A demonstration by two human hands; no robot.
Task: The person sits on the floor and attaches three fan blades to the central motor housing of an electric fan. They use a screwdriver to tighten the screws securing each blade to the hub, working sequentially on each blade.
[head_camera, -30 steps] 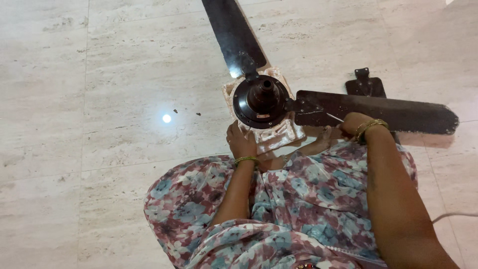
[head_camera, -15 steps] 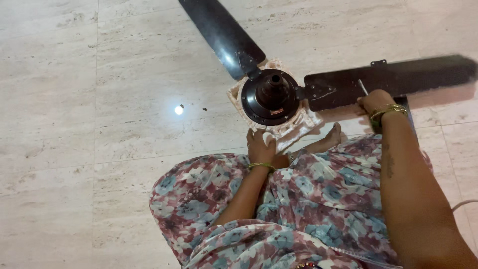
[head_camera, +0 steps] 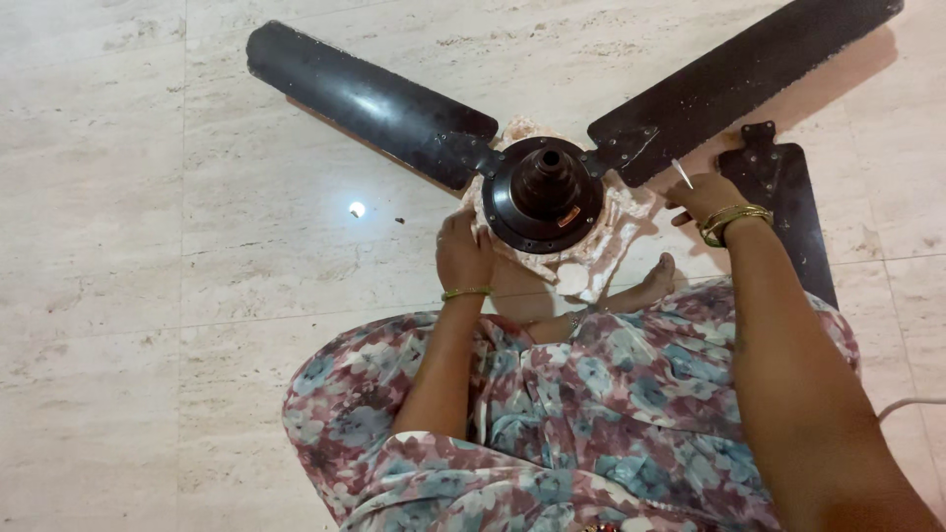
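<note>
A dark brown ceiling fan motor [head_camera: 542, 194] rests on a white foam block [head_camera: 591, 251] on the floor, with two blades attached, one reaching left [head_camera: 365, 99] and one reaching up right [head_camera: 739, 79]. My left hand [head_camera: 463, 251] presses against the motor's left rim and the foam. My right hand [head_camera: 702, 197] is closed around a thin metal tool [head_camera: 682, 173], probably a screwdriver, next to the right blade's bracket. A third, loose blade [head_camera: 778, 207] lies on the floor just right of my right hand.
I sit on a pale marble tile floor [head_camera: 148, 296] with my floral-clothed legs [head_camera: 591, 414] folded and a bare foot [head_camera: 650, 281] under the foam. A few small dark bits, perhaps screws [head_camera: 398, 220], lie near a light reflection. A white cable [head_camera: 907, 404] runs at the right edge.
The fan has turned counter-clockwise, swinging both attached blades round. My left hand has moved up to the motor's left rim; my right hand with the tool stays by the right blade's bracket.
</note>
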